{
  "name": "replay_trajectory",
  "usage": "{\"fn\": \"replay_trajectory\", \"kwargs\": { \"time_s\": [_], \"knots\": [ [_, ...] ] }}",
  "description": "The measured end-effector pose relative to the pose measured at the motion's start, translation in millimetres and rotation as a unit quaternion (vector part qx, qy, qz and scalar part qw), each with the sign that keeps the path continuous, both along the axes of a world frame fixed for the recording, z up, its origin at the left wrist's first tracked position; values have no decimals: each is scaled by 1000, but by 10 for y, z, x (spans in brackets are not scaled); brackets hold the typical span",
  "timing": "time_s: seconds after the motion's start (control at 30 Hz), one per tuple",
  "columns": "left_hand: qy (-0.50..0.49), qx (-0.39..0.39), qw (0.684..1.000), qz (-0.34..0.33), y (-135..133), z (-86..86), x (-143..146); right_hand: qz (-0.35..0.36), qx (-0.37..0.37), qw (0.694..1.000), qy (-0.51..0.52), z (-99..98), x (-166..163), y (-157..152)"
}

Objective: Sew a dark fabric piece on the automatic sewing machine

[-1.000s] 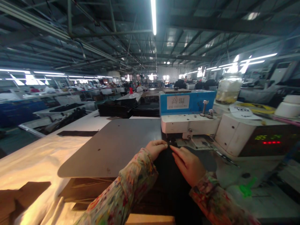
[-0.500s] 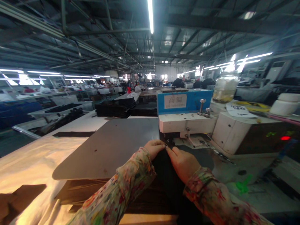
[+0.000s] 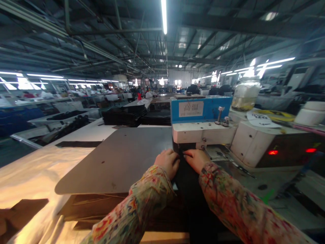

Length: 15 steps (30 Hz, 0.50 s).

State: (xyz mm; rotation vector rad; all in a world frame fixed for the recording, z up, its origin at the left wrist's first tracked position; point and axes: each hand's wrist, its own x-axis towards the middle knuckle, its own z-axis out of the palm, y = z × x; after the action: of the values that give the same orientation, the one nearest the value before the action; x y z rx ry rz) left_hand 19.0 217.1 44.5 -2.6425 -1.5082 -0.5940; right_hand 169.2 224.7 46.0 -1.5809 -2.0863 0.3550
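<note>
My left hand (image 3: 168, 162) and my right hand (image 3: 196, 159) both press on a dark piece of material (image 3: 189, 179), fingers closed on its far edge. That edge sits right under the head of a white and blue machine (image 3: 201, 118). Both sleeves are flowered. The dark piece runs from the machine back toward me between my forearms. A grey flat plate (image 3: 124, 156) lies to the left of my left hand.
A control box (image 3: 274, 145) with red lights stands to the right. A glass jar (image 3: 245, 93) and a white tub (image 3: 309, 113) sit above it. Stacks of dark sheets (image 3: 125, 115) lie further back. Brown cardboard (image 3: 20, 213) shows at lower left.
Both hands have pushed forward with the dark piece, closer under the machine head. The right hand turned so its fingers curl at the edge. The display lights changed.
</note>
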Motion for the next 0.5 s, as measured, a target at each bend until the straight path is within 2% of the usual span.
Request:
{"fn": "replay_trajectory", "kwargs": {
  "time_s": [0.5],
  "knots": [
    [39, 9, 998, 44, -52, 9, 33, -9, 16, 1000, -22, 11, -19, 61]
  ]
}}
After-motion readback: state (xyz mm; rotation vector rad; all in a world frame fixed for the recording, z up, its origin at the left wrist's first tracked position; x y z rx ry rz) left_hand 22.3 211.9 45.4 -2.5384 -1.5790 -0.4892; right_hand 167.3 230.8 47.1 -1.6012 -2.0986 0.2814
